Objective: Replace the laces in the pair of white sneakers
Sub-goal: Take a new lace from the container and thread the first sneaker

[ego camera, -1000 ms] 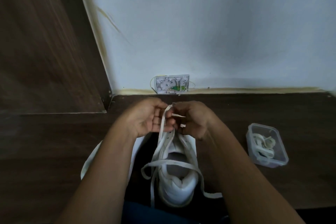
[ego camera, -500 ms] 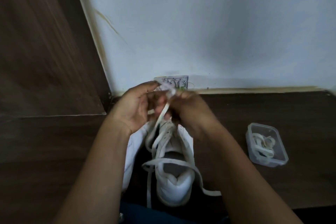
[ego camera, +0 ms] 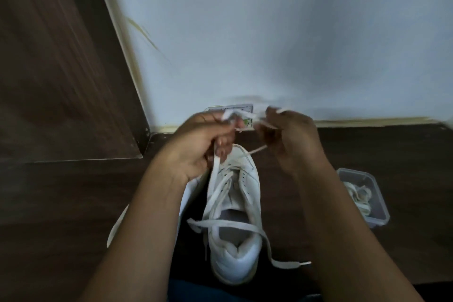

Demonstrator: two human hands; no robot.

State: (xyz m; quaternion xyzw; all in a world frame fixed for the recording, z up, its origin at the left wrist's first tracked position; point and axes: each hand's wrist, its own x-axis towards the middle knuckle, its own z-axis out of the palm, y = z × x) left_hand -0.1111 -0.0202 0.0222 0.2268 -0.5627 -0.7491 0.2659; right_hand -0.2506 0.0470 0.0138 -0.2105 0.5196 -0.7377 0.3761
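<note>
A white leather low-top sneaker (ego camera: 236, 213) stands on the dark wooden floor (ego camera: 49, 228) between the person's forearms, heel toward the camera and toe toward the pale wall (ego camera: 269, 32). Above its toe, the left hand (ego camera: 199, 144) curls its fingers round a flat white shoelace (ego camera: 216, 167) that rises from the eyelets, and the right hand (ego camera: 291, 136) pinches another stretch of it, blurred between them. A clear plastic box (ego camera: 377, 186) holding coiled laces sits on the floor just right of the right forearm.
</note>
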